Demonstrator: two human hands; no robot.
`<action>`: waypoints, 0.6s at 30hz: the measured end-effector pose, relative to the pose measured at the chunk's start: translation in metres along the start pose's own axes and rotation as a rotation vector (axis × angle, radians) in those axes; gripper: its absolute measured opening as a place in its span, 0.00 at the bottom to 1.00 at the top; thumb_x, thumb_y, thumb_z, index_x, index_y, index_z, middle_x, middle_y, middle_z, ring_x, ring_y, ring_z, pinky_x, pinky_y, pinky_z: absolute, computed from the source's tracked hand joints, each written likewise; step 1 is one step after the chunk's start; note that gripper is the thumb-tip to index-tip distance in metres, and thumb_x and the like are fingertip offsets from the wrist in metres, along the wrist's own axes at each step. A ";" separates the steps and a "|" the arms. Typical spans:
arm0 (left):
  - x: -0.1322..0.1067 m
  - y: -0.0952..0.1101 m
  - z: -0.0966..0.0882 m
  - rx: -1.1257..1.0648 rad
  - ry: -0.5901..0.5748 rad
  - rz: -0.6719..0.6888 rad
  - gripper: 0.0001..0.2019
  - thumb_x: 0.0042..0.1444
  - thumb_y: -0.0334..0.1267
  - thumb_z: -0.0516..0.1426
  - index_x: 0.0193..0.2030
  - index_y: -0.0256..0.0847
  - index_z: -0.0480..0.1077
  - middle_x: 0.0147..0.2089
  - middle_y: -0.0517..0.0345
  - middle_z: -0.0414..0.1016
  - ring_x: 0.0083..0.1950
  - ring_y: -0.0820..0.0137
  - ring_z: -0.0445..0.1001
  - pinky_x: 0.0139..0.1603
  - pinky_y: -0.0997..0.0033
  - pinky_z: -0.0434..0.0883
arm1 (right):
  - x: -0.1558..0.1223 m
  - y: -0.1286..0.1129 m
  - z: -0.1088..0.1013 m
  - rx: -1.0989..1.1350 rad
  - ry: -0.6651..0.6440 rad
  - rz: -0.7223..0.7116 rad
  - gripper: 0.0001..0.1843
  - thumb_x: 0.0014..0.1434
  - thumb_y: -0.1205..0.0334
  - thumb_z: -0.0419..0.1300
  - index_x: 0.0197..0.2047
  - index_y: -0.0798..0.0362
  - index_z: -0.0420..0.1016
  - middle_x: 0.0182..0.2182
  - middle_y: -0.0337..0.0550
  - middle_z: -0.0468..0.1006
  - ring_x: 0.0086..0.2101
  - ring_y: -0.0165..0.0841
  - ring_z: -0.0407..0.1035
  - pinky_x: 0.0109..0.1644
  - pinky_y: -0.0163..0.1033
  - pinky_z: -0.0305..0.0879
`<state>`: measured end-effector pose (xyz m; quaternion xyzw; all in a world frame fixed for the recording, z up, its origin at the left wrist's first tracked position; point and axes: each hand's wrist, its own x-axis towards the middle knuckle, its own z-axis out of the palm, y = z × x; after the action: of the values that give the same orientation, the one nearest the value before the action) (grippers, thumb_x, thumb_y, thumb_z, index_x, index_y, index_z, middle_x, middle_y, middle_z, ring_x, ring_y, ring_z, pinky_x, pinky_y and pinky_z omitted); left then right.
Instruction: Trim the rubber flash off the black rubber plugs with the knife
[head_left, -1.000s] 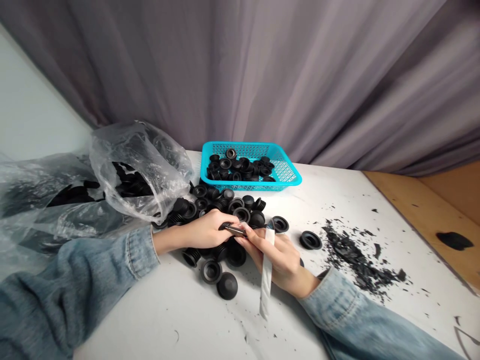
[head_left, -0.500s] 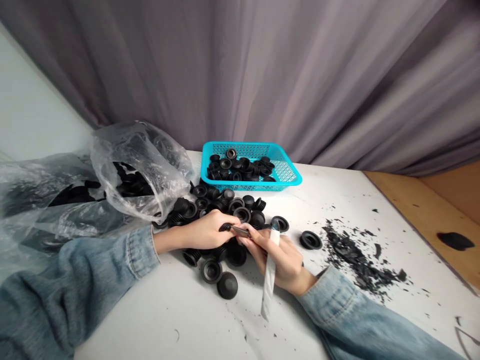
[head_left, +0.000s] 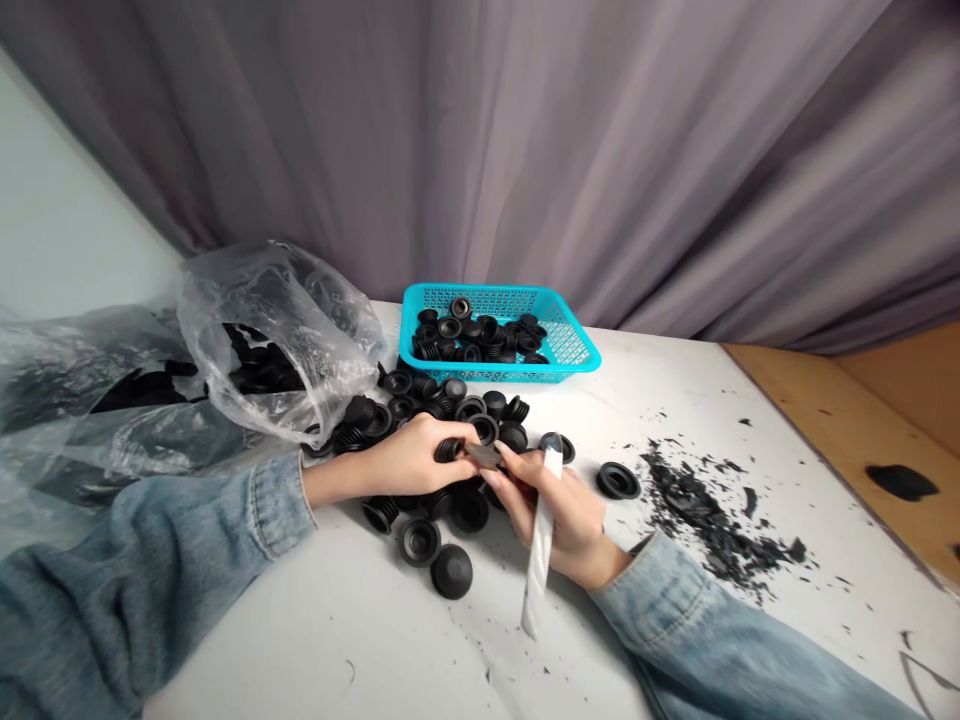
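My left hand (head_left: 416, 455) is closed on a ribbed black rubber plug (head_left: 448, 450), held between thumb and fingers above a heap of similar plugs (head_left: 420, 405). In my right hand (head_left: 562, 515) is a metal-bladed tool with a white-wrapped handle (head_left: 538, 560) that slants down past the palm. Its flat grey blade (head_left: 484, 455) lies between my two hands, right against the held plug. The fingers partly cover both blade and plug, so the exact contact is hidden.
Behind the heap stands a blue basket (head_left: 499, 375) holding several black plugs. An open clear plastic bag (head_left: 277, 410) with black pieces lies left. Black shavings (head_left: 705, 520) are scattered at right, near a lone plug (head_left: 618, 481). A grey curtain (head_left: 480, 140) hangs behind.
The blade has turned so its flat side shows more, and more of the plug's ribbed side is visible in my left hand. The view has shifted slightly.
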<state>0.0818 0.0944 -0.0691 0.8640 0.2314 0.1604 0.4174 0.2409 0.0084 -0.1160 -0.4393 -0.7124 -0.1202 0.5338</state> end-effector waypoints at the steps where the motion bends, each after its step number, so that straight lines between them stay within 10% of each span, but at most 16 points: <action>1: 0.000 0.001 -0.001 -0.011 0.018 -0.017 0.05 0.52 0.35 0.56 0.32 0.35 0.67 0.25 0.65 0.65 0.27 0.77 0.62 0.29 0.77 0.61 | 0.001 0.000 0.000 0.008 0.018 0.048 0.10 0.57 0.66 0.59 0.44 0.54 0.71 0.21 0.39 0.73 0.18 0.27 0.66 0.20 0.32 0.65; 10: 0.003 0.008 -0.012 -0.420 -0.063 -0.216 0.18 0.57 0.49 0.53 0.49 0.41 0.60 0.34 0.62 0.61 0.29 0.76 0.63 0.22 0.79 0.64 | 0.013 0.014 0.004 0.196 0.036 0.619 0.11 0.57 0.55 0.58 0.31 0.55 0.69 0.22 0.38 0.72 0.19 0.26 0.64 0.20 0.30 0.62; 18: 0.001 0.020 -0.034 -0.862 -0.100 -0.140 0.14 0.59 0.40 0.48 0.49 0.38 0.63 0.42 0.54 0.61 0.37 0.70 0.66 0.28 0.75 0.73 | 0.009 0.016 0.014 0.193 -0.139 0.521 0.13 0.56 0.53 0.59 0.27 0.55 0.68 0.15 0.32 0.66 0.16 0.25 0.60 0.19 0.30 0.58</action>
<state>0.0718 0.1061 -0.0329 0.5998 0.1807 0.1718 0.7603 0.2435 0.0313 -0.1188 -0.5617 -0.6186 0.1197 0.5361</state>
